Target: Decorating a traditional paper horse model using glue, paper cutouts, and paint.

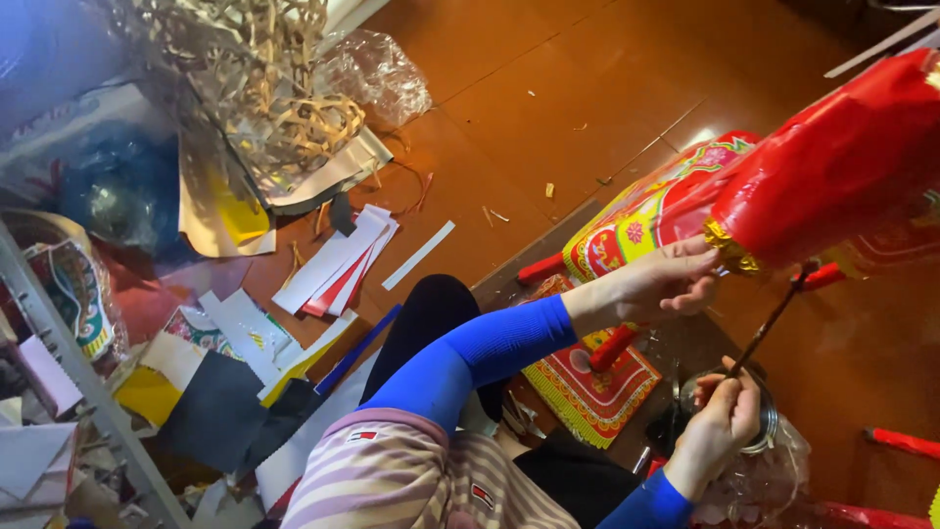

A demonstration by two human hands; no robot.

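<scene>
Red shiny paper covered the big papercraft piece (842, 157) at upper right, its gold-trimmed edge (729, 253) pinched by the left hand (666, 284), fingers closed on it. Below lay a red fringed mat (587, 387) on the brown floor (548, 88). The right hand (720, 421) gripped a thin stick (774, 318), its tip touching the piece, over a small round tin (764, 421)

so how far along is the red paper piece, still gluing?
Done: the red paper body is covered, with gold trim at its edge. In hand: the left hand steadies that edge while the right hand holds a thin stick up to it, above a small round container. Left: cut paper strips lie unused on the floor.
</scene>
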